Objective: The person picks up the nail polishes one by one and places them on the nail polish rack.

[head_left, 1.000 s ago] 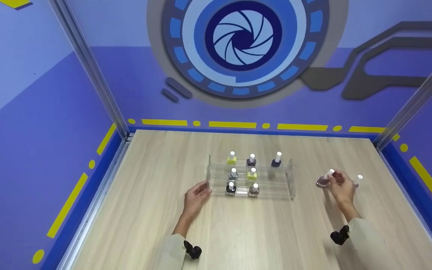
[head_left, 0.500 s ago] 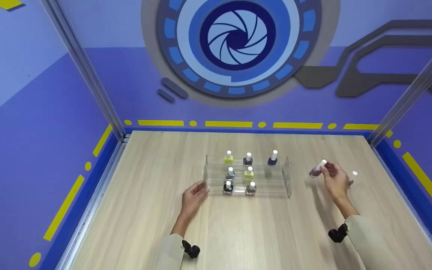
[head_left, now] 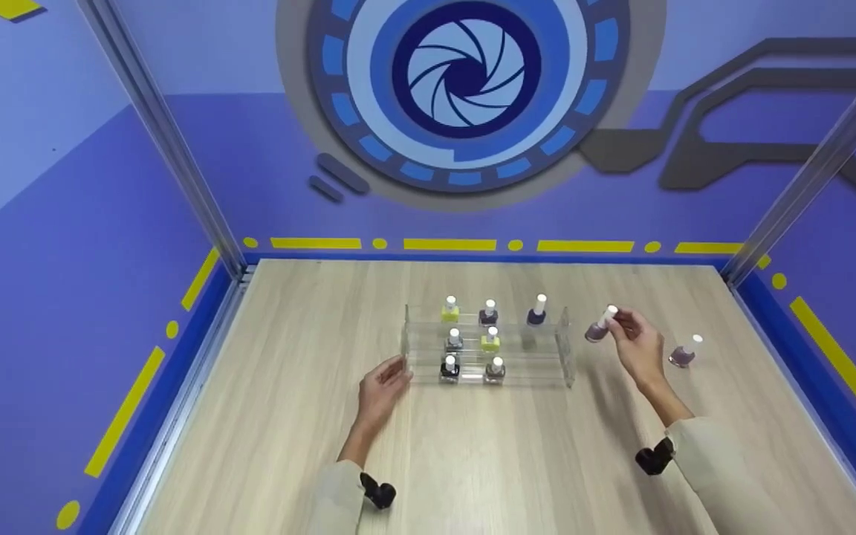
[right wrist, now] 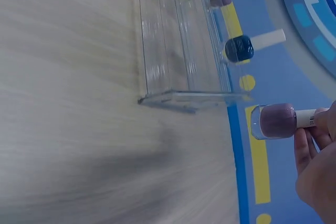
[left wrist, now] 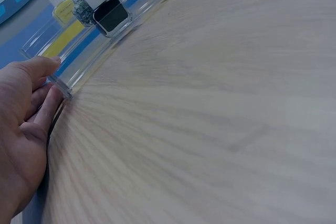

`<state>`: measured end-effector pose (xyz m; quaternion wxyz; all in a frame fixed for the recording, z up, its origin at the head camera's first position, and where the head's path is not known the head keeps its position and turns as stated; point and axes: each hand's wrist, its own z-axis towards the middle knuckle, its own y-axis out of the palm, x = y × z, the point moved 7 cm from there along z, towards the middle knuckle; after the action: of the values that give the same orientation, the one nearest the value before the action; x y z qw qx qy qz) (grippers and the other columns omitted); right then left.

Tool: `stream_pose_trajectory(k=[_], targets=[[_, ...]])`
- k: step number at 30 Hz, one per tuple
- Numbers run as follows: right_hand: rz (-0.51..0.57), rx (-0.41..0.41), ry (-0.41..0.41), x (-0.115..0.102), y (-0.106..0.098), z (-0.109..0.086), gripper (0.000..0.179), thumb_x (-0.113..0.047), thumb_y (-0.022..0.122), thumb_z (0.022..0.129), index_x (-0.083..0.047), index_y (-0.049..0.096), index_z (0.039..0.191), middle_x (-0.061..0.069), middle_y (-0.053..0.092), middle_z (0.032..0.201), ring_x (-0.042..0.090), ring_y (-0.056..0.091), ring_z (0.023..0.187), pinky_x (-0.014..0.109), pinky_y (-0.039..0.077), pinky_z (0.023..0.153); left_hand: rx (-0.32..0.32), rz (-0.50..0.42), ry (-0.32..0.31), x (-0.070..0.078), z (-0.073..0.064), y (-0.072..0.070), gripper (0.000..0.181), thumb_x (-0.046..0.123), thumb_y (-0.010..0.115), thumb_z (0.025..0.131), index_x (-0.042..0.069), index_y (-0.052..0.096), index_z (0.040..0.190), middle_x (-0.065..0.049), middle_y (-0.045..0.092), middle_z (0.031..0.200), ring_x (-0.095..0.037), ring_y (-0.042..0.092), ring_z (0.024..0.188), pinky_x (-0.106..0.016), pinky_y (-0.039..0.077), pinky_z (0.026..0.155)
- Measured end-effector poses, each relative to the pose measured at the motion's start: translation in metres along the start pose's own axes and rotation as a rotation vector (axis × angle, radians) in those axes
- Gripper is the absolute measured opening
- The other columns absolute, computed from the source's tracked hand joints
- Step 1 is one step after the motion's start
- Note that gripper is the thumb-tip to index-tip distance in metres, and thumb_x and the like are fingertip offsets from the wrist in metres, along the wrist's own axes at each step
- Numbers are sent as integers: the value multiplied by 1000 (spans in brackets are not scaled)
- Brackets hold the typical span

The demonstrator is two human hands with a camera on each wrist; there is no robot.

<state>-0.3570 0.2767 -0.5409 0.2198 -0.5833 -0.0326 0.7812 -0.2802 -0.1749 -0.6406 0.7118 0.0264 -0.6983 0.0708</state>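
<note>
My right hand (head_left: 637,348) pinches the white cap of a mauve nail polish bottle (head_left: 597,331), held above the table to the right of the rack. In the right wrist view this nail polish bottle (right wrist: 278,121) tilts with its glass base away from the fingers. A clear stepped display rack (head_left: 428,381) stands mid-table with several nail polish bottles on its tiers. My left hand (head_left: 382,394) grips the rack's left end; in the left wrist view the thumb and fingers (left wrist: 48,109) lie on either side of the clear end panel (left wrist: 62,86).
A second mauve bottle (head_left: 682,357) stands on the wooden table (head_left: 487,453) at the right. A dark blue bottle (head_left: 537,315) sits on the top tier near the rack's right end. Blue-purple walls (head_left: 264,163) enclose the table's back and sides.
My right hand has lifted the mauve nail polish bottle off the table and carried it left toward the rack, uncovering the second bottle. The left hand stays at the rack's end.
</note>
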Motion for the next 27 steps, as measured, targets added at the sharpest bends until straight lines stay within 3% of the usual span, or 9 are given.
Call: stream_pose_trajectory(k=[12,21,27], targets=[[40,-80,-19,-17,30,-6,23,2,66,97,13,66,116,32,69,111,-7,62,88,1,51,82,-9,23,-48,0,0,-1,46,10,68,98,-7,57,139,-26,62,139,-39,60,131,-30,58,104],[20,-135,16,-23,55,-14,23,6,64,96,16,64,117,34,68,114,0,64,92,3,52,84,15,32,-66,-33,13,-1,47,14,68,99,-4,56,141,-25,61,141,-39,59,132,-32,58,104],[51,-138,-30,-23,67,-19,21,10,65,94,17,64,114,35,69,110,4,67,93,5,53,83,24,18,-57,-40,17,-2,48,17,71,97,0,59,140,-21,62,141,-36,60,133,-31,56,107]])
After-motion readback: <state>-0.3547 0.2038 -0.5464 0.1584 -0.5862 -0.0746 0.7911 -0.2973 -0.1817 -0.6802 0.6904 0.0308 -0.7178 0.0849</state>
